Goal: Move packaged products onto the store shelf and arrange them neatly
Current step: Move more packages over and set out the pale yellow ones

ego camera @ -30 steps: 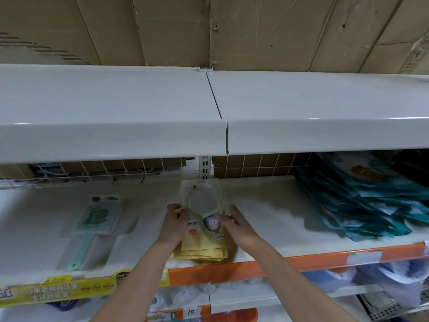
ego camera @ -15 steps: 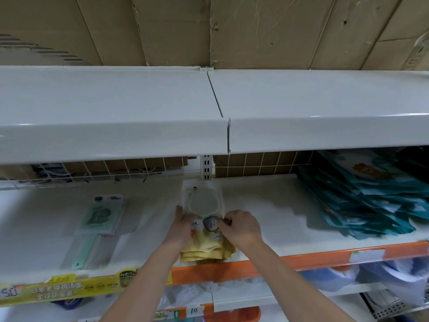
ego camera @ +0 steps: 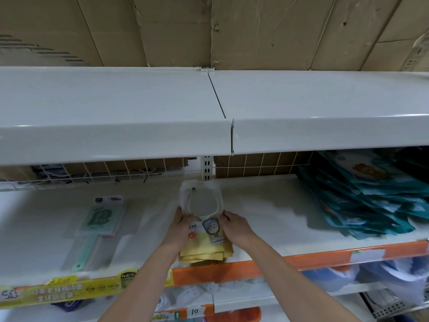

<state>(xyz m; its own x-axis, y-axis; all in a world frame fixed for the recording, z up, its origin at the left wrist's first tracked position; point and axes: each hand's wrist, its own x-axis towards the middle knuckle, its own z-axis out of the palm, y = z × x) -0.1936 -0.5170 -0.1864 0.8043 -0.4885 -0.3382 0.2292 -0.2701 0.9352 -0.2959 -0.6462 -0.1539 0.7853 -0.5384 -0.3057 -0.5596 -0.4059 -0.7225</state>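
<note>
yellow packaged products in a flat stack (ego camera: 205, 246) lie at the front edge of the white metal store shelf (ego camera: 267, 219), above its orange price rail (ego camera: 290, 261). both hands grip the stack's sides, left hand (ego camera: 180, 228) and right hand (ego camera: 235, 226), fingers curled on the clear top. farther left lies a green packaged brush (ego camera: 97, 225); farther right, teal packets (ego camera: 362, 201).

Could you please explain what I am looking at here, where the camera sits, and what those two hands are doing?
There is no machine: a person wears a camera on the head, looking forward and down at a store shelf. The left hand and right hand hold the sides of a stack of yellow packaged products with a white ring showing at the top, lying on the shelf near its orange front edge. To the left lies a green packaged brush; to the right, a pile of teal packages.
</note>
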